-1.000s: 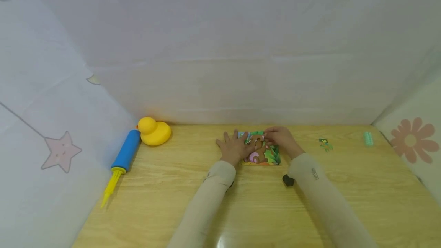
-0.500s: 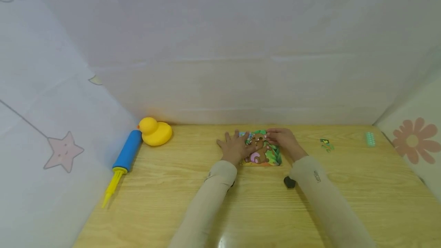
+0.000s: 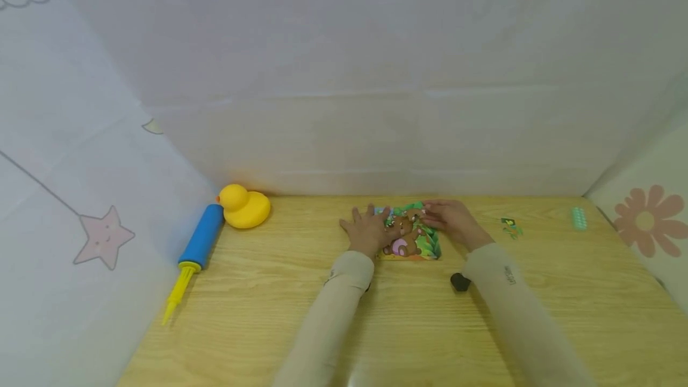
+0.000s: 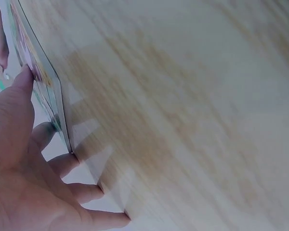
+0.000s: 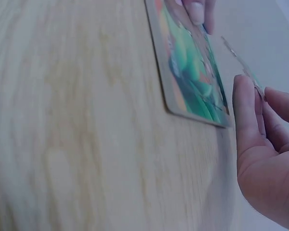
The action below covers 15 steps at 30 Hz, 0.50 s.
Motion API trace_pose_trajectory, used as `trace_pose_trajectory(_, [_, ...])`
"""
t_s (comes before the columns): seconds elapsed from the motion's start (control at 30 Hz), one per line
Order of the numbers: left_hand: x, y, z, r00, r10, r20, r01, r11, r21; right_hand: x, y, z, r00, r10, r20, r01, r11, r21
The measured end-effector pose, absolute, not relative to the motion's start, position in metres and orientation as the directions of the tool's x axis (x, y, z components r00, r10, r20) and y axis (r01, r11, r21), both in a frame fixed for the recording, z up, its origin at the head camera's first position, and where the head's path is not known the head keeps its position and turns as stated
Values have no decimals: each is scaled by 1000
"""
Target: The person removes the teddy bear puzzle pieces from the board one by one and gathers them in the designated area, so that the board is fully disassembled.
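A jigsaw puzzle board [image 3: 424, 249] with a printed brown bear and green leaves lies flat near the back of the table. My left hand [image 3: 367, 233] rests across its left side, fingers spread, with the thumb and index finger touching the board and the other fingertips on the wood. At the board's upper right, my right hand [image 3: 454, 220] pinches a thin puzzle piece [image 5: 249, 72] between thumb and fingers; in the right wrist view it is edge-on and raised above the board. The palm of my left hand [image 4: 24, 168] fills the lower left of its wrist view.
Several loose puzzle pieces [image 3: 512, 229] lie right of my right hand, and a mint-green studded block [image 3: 579, 218] farther right. At the left are a yellow rubber duck [image 3: 246, 206] and a blue and yellow hand pump [image 3: 200, 237]. A pale cloth wall [image 3: 376, 136] rises behind the table.
My right hand has drawn slightly to the right, away from the board's upper right corner. My left hand stays in place on the board. The whole view has shifted a little.
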<state>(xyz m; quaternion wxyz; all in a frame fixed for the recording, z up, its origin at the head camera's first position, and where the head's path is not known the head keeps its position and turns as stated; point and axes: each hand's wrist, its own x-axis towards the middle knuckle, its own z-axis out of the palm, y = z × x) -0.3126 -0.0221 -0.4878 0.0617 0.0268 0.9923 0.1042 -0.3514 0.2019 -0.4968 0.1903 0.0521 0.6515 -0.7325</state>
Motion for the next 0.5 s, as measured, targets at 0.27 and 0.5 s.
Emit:
trace_pose_trajectory(0.27, [-314, -22, -489, -990, 56, -130, 32, 982, 185, -347, 224, -495, -927, -216, -305, 326, -64, -943])
trace_pose_trajectory(0.5, [-315, -23, -490, -990, 63, -126, 40, 982, 183, -343, 240, -498, -923, -225, -313, 343, -109, -933])
